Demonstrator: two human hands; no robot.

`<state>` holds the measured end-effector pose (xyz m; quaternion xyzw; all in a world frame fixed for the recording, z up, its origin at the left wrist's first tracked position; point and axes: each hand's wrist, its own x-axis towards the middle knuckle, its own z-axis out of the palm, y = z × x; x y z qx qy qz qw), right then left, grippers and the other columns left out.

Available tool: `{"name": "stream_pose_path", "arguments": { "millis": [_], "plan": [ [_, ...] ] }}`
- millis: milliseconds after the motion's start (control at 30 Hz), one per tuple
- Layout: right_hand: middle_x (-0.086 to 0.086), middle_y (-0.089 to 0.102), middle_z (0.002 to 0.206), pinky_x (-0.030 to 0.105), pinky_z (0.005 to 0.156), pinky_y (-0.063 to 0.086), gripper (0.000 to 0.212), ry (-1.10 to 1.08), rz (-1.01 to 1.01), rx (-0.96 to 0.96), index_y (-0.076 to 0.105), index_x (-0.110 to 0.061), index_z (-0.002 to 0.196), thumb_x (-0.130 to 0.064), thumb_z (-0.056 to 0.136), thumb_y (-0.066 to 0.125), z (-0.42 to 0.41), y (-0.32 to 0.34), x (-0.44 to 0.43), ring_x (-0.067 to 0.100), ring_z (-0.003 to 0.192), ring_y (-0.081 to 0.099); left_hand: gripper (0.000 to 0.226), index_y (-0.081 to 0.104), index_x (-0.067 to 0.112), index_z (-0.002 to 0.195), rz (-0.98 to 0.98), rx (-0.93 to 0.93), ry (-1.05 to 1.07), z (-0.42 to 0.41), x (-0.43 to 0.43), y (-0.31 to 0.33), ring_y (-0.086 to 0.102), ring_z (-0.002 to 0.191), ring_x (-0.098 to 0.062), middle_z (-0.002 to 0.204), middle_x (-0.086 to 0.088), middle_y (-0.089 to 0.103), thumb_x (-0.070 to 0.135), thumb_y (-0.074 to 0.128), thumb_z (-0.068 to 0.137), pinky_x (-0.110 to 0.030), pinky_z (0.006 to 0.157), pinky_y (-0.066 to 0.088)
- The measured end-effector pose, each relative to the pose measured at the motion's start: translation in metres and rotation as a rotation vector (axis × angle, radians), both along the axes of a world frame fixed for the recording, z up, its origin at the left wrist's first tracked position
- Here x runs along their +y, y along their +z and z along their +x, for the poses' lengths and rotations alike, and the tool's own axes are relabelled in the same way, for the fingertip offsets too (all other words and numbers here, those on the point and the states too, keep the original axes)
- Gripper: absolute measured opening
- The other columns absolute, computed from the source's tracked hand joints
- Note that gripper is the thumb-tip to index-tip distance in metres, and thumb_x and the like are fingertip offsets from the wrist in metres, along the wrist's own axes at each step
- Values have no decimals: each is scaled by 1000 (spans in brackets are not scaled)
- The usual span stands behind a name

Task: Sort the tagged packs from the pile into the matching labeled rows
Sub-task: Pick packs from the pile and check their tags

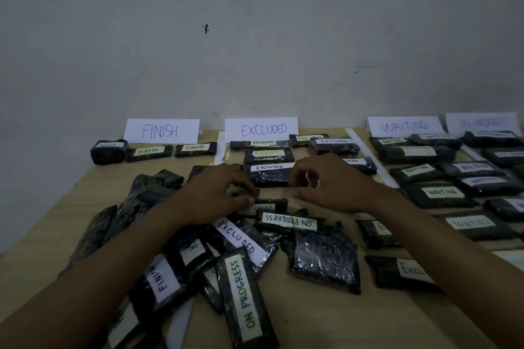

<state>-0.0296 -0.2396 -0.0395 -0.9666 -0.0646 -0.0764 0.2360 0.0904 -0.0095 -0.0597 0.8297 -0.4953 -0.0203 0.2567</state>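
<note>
Head view: take the EXCLUDED sign (pixel 261 129), propped against the wall, as your landmark. The FINISH sign (pixel 161 131) stands to its left, and the WAITING sign (pixel 404 125) and ON PROGRESS sign (pixel 482 123) to its right. Sorted packs lie in front of each.

The unsorted pile (pixel 241 238) sits on the table (pixel 312 320), well in front of the sign and closest to you, with its tags facing every way.

Your left hand (pixel 215 193) is in front of the sign and slightly left of it. Its fingers and thumb are curled around a small dark pack (pixel 245 193) whose tag is hidden.

Your right hand (pixel 331 184) is in front of the sign and slightly right, with the fingers curled narrow at the right end of the nearest EXCLUDED pack (pixel 269 176) in that row. You cannot tell from here whether it grips that pack or only touches it.

To do this step well:
- Square the EXCLUDED pack under the ones behind it, tag up and readable from your side.
- Let go of it before you reach again.
- Turn the dark pack over until you can read its tag, and don't place it by guesswork.
- Lift packs straight out of the pile rather than dragging them, as the slick wrapping looks likely to pull neighbours along.
- The dim light makes the faded tags hard to read, so check each word against its sign before setting a pack down.
</note>
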Motion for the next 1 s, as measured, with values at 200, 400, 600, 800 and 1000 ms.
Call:
{"name": "stream_pose_path", "arguments": {
  "millis": [200, 400, 600, 800, 1000],
  "plan": [
    [-17, 62, 74, 15, 58, 42, 25, -6, -15, 204, 63, -23, 86, -36, 73, 80, -17, 2, 18, -4, 63, 55, 14, 72, 28, 99, 2, -9, 0, -8, -6, 9, 57, 91, 2, 96, 16, 64, 33, 68, 86, -33, 84, 50],
    [-14, 55, 91, 16, 65, 40, 38, 6, 38, 230, 63, -27, 109, -22, 76, 78, -18, -5, 26, -1, 79, 50, 10, 71, 28, 95, -6, -6, 21, -12, -10, 9, 58, 89, 1, 93, 15, 64, 29, 67, 87, -34, 83, 50],
    [-12, 62, 94, 25, 71, 52, 23, -162, 323, 85, 62, -26, 98, -12, 82, 71, -47, 15, -7, 7, 86, 61, 9, 71, 26, 89, -223, -22, 69, -28, -34, 10, 57, 84, -1, 87, 15, 63, 19, 68, 85, -21, 74, 44],
    [-4, 72, 88, 30, 72, 57, 33, -444, 774, -175, 62, -21, 98, 7, 81, 65, -121, 28, -80, 11, 81, 69, 13, 69, 30, 89, -226, -39, -187, -77, -111, 21, 55, 89, 3, 89, 20, 60, 35, 59, 82, -13, 74, 41],
    [-3, 74, 73, 28, 50, 56, 41, -739, 926, -439, 56, -15, 105, 16, 78, 63, -209, 32, -172, 12, 64, 69, 24, 66, 28, 101, -148, -145, -534, -148, -229, 16, 55, 94, -8, 97, 9, 60, 40, 53, 84, -30, 81, 46]
  ]
}}
